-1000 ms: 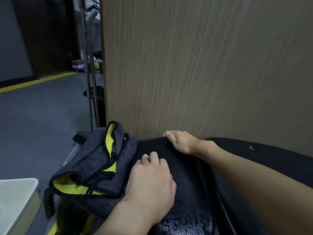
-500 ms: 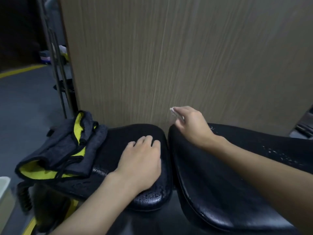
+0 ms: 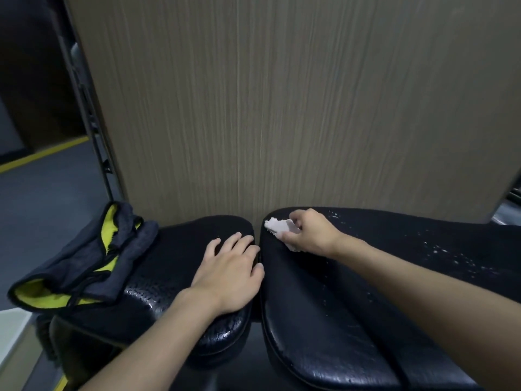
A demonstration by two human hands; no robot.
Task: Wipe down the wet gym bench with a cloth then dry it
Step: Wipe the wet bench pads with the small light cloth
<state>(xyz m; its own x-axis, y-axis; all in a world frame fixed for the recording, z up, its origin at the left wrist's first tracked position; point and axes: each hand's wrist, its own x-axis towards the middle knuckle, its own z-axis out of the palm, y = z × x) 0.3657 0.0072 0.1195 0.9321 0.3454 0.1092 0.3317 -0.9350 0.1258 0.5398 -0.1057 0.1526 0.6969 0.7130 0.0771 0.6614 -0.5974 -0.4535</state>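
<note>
Since a second ago the view has swung rightward, and the right hand [image 3: 310,232] has moved from the seat pad [image 3: 174,263] at centre frame onto the long back pad [image 3: 324,306] at lower right; its fingers pinch a small pale wad [image 3: 277,228], cloth or tissue, against the pad's near corner; droplets [image 3: 451,255] at right show most wiping remains. The left hand [image 3: 229,275] lies flat and unclenched on the seat pad, holding nothing. The grey-and-yellow cloth [image 3: 84,266] lies bunched at centre left, probably for drying. A pale bin corner [image 3: 14,328] shows at lower left; its contents are hidden.
</note>
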